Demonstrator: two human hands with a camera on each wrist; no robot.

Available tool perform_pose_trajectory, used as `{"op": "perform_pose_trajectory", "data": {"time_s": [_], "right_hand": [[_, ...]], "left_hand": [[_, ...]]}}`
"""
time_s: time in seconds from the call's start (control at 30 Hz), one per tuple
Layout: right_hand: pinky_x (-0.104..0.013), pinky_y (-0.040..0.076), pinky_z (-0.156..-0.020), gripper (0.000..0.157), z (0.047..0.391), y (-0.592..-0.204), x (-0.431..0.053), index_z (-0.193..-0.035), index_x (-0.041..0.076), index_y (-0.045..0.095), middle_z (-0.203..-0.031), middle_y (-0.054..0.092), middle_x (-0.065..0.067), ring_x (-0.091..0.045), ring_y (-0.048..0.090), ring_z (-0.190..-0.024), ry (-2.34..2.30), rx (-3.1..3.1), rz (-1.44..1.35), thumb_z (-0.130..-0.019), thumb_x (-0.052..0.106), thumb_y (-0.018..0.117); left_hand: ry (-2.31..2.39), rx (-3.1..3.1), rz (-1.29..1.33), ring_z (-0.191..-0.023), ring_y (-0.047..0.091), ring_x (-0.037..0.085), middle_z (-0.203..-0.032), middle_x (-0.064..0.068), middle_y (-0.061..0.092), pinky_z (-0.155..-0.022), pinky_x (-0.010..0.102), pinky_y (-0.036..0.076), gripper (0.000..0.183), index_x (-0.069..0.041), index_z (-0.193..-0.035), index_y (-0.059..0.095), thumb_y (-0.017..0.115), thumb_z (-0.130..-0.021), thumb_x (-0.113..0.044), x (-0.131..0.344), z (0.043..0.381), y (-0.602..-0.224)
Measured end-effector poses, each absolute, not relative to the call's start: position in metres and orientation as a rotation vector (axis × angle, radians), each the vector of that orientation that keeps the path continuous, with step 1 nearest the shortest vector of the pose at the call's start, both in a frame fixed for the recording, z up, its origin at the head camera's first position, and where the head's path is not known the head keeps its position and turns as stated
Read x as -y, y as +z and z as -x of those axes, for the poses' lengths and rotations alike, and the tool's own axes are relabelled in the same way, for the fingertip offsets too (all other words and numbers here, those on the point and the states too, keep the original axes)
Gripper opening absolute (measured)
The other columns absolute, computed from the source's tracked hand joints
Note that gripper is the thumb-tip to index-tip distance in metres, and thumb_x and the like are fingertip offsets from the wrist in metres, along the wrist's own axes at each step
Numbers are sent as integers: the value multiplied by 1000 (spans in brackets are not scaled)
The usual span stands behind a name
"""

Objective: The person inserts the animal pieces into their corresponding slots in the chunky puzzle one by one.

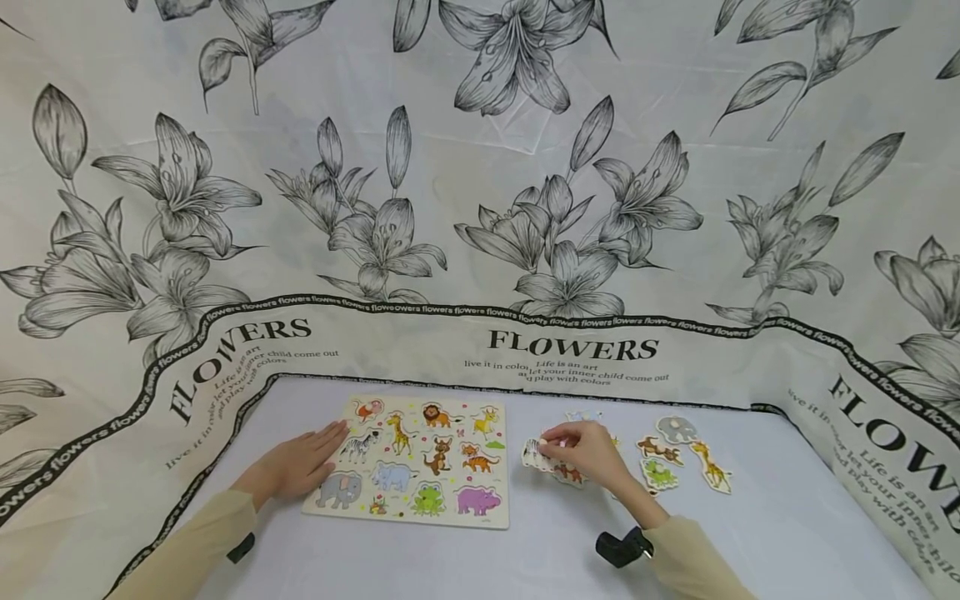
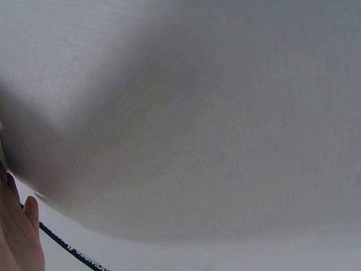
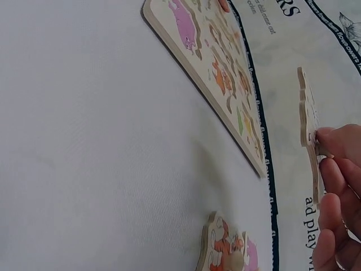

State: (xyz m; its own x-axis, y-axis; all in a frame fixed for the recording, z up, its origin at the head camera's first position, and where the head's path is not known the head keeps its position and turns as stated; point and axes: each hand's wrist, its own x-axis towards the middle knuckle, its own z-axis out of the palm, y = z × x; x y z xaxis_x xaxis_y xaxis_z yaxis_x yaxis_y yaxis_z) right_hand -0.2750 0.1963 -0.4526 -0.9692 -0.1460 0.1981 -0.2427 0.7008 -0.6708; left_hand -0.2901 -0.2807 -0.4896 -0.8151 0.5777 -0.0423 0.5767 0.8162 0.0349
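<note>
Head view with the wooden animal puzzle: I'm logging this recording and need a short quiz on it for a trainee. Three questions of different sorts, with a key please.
1. What pattern shows on the flat wooden puzzle piece that the right hand pinches?
2. True or false: the left hand rests at the left side of the pale rectangular wooden puzzle board.
3. Where is the loose yellow giraffe-shaped wooden piece?
A) Under the left hand
B) On the white tablecloth, to the right of the right hand
C) On top of the puzzle board

Key: 1. Black-and-white stripes. 2. True. 3. B.
</note>
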Motion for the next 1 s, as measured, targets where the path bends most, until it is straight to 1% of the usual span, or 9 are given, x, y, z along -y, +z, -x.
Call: {"op": "perform_pose_trajectory", "data": {"time_s": [0.17,0.27,0.43,0.6,0.83,1.0], "right_hand": [[-19,39,-45,15,275,-452,-184,-91,16,77,-75,69,5,-6,48,-54,1170,2793,-334,-79,25,78],[-19,38,-43,15,275,-453,-177,-91,16,77,-75,69,6,-7,48,-53,1205,2800,-332,-79,24,78],[-18,36,-46,14,276,-455,-166,-89,17,77,-75,70,7,-7,47,-56,1189,2803,-354,-78,26,79],[-17,33,-45,15,278,-458,-156,-89,17,77,-73,69,7,-6,46,-55,1184,2810,-391,-77,27,79],[-17,34,-45,15,278,-460,-143,-87,15,77,-73,70,6,-4,45,-52,1185,2804,-463,-77,26,79],[-17,34,-44,14,279,-462,-132,-86,17,77,-72,69,7,-5,45,-53,1211,2810,-470,-77,27,80]], "left_hand": [[26,-2943,-934,-143,30,36,-157,17,28,-115,50,32,57,1,-148,31,39,-101,-31,280,289,-489],[22,-2942,-936,-143,30,37,-156,18,28,-115,50,32,57,2,-148,31,39,-101,-30,280,288,-489],[21,-2950,-950,-142,31,38,-155,19,30,-114,51,33,56,3,-147,33,40,-101,-30,280,288,-489],[10,-2948,-946,-143,30,36,-156,18,29,-115,50,33,57,2,-148,32,39,-102,-31,280,290,-490],[13,-2950,-943,-143,30,36,-157,17,28,-115,50,32,57,1,-148,31,39,-102,-31,281,290,-490],[18,-2938,-924,-144,28,36,-157,17,27,-116,50,32,58,1,-149,30,38,-102,-32,281,289,-489]]}}
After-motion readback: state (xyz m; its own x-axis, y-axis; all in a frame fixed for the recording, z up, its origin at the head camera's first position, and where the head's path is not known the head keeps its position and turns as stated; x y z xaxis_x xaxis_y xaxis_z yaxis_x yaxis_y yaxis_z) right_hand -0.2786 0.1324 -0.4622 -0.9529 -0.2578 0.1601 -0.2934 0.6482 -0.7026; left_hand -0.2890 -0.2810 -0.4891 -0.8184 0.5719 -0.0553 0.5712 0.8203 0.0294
